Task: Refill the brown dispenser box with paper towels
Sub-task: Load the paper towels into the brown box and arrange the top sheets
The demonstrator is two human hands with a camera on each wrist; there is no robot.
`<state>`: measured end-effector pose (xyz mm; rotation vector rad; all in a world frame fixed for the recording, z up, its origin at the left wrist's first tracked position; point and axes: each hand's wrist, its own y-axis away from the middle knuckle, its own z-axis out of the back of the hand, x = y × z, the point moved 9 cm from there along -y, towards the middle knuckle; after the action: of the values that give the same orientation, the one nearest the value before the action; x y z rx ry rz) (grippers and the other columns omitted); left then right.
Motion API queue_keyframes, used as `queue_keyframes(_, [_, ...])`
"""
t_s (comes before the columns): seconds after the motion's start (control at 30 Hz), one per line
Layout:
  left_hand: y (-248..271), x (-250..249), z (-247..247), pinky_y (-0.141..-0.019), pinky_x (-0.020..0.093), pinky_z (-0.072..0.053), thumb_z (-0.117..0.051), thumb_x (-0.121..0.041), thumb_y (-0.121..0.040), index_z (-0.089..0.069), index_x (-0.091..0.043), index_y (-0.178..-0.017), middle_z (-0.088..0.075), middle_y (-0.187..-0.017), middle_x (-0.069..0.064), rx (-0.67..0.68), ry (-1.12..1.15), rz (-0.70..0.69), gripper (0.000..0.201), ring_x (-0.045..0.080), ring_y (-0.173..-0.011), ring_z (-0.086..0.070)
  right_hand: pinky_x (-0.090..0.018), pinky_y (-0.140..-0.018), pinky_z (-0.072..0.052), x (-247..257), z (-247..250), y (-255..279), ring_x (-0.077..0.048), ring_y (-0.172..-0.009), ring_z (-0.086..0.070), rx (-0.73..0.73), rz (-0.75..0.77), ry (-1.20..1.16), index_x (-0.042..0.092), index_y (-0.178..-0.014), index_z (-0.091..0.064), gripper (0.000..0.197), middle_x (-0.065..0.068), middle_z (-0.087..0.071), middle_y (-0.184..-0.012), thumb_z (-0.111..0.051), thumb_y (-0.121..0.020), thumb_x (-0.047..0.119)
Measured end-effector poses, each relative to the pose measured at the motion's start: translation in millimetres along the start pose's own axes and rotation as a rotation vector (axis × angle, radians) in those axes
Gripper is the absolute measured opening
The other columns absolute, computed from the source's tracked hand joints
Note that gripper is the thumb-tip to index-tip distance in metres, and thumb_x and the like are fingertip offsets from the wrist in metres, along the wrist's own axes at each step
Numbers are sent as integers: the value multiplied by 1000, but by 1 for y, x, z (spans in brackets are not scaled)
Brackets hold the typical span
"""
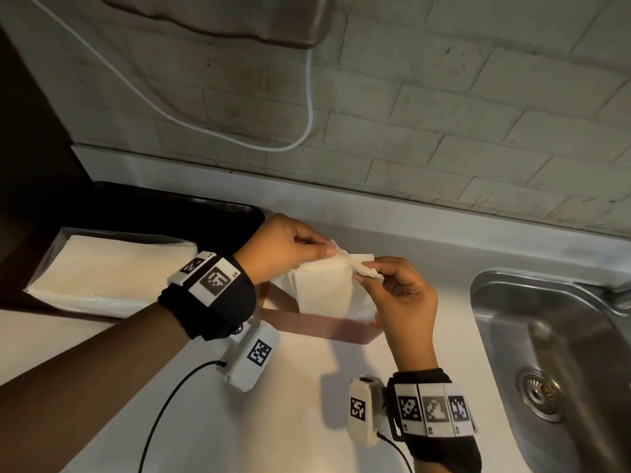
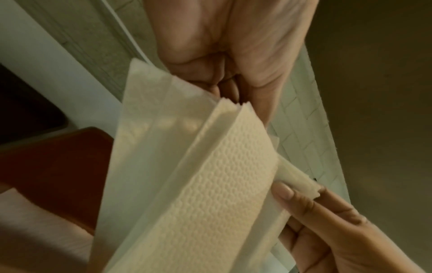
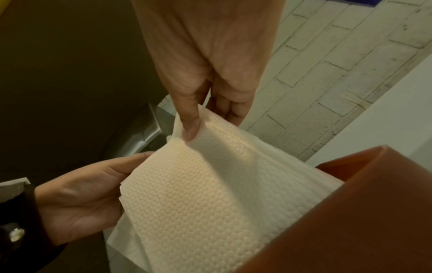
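A small stack of white embossed paper towels (image 1: 327, 288) hangs upright over the brown dispenser box (image 1: 327, 327) on the white counter, its lower end down in the box. My left hand (image 1: 290, 245) pinches the stack's top left corner. My right hand (image 1: 392, 288) pinches the top right corner between thumb and fingers. The left wrist view shows the towels (image 2: 210, 175) fanned apart under my left hand (image 2: 233, 64), with my right hand (image 2: 327, 221) below. In the right wrist view my right hand (image 3: 205, 73) pinches the towels (image 3: 210, 194) beside the box wall (image 3: 350, 212).
An open plastic pack of spare paper towels (image 1: 112, 271) lies at the left on a dark tray (image 1: 205, 209). A steel sink (image 1: 560, 353) is set into the counter at the right. A white cable (image 1: 309, 97) hangs from a metal fixture (image 1: 239, 18) on the brick wall.
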<state>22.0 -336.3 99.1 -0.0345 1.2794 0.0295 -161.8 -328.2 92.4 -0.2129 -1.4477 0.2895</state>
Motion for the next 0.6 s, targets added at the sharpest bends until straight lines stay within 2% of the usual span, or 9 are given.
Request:
queue_keyframes(0.1, [-3,7,16,-63,1,-45,-72,-11,-74,-73,-12,-84,-68,-64,-20,-97,20,32,10,-9,-65,-63,-23,-62,-49,-7,7,-1,-10,-73,-63,-20,-50,-32,25,-73,-69,28,10,-69,-78,-73,-72,-3])
queue_keyframes(0.17, [-5,11,34,-67,-1,-44,-71,-14,-76,-71,-9,-92,-69,-81,-7,-176,-29,34,17,-5,-70,-61,-19,-66,-50,-8,15,-2,-8,-73,-63,-33,-66,-61,22,-74,-68,27,10,-69,-75,-72,-73,-5])
queue_keyframes(0.23, [-6,16,56,-70,-2,-41,-71,-16,-76,-70,-9,-97,-68,-92,0,-253,-77,26,22,-9,-72,-59,-16,-70,-51,-9,22,-4,-5,-73,-63,-40,-88,-113,18,-76,-66,25,12,-69,-73,-70,-73,-7])
queue_keyframes(0.27, [-6,20,67,-73,0,-42,-71,-17,-77,-70,-8,-100,-68,-95,2,-293,-80,26,25,-11,-71,-59,-16,-71,-52,-9,26,-5,-4,-73,-63,-39,-102,-149,17,-77,-65,25,13,-69,-73,-69,-73,-7])
queue_keyframes(0.33, [-4,26,87,-83,12,-46,-70,-16,-77,-68,-7,-102,-68,-98,6,-365,-57,40,27,-9,-72,-59,-16,-72,-52,-11,30,-7,-2,-74,-64,-30,-125,-240,16,-83,-61,27,13,-69,-75,-68,-72,-8])
queue_keyframes(0.4, [-3,30,103,-88,21,-47,-71,-16,-77,-68,-6,-102,-68,-98,7,-432,-38,59,27,-11,-68,-60,-17,-74,-54,-11,32,-8,-6,-77,-66,-2,-149,-362,20,-94,-55,38,8,-70,-78,-70,-66,0])
queue_keyframes(0.5, [-6,33,114,-77,7,-45,-71,-18,-77,-69,-5,-100,-68,-95,5,-490,-39,63,27,-8,-71,-59,-20,-77,-56,-9,28,-8,-11,-81,-69,98,-185,-429,24,-104,-54,61,1,-74,-79,-82,-50,23])
queue_keyframes(0.53, [-8,31,113,-73,2,-43,-71,-18,-77,-69,-5,-100,-67,-95,4,-486,-46,57,26,-6,-74,-58,-21,-76,-56,-6,24,-7,-11,-82,-69,148,-181,-409,24,-101,-59,62,2,-74,-80,-85,-46,31])
queue_keyframes(0.6, [-13,25,107,-70,0,-43,-71,-18,-77,-70,-5,-99,-68,-93,4,-476,-55,30,25,-9,-69,-59,-20,-72,-57,-2,13,-5,-10,-81,-69,259,-172,-348,27,-86,-69,46,5,-74,-82,-87,-44,38])
